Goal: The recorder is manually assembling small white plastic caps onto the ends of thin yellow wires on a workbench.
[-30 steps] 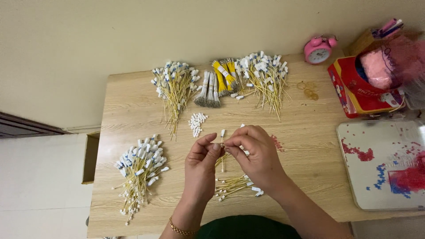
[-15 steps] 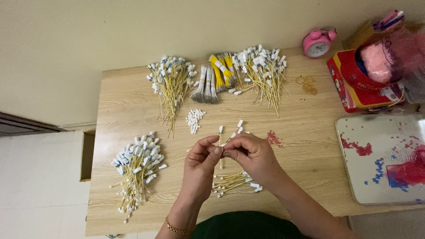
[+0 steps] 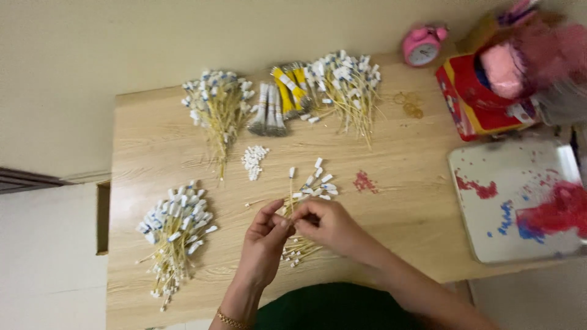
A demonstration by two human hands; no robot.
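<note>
While both hands, left (image 3: 264, 235) and right (image 3: 327, 225), pinch one thin white-tipped yellow stick (image 3: 291, 190) upright, loose sticks (image 3: 306, 244) lie beneath on the pale wooden table (image 3: 403, 183) (tagged bundles (image 3: 174, 229) and a paint-spattered white tray (image 3: 520, 201) flank them).

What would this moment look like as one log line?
left hand: pinching stick | right hand: on same stick | below hands: stick bundle | surface: table

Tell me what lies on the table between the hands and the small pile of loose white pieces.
In the head view, between the hands and the white pieces lies mostly bare wood; a thin stick lies there, white-tagged sticks fan out just to the right.
</note>
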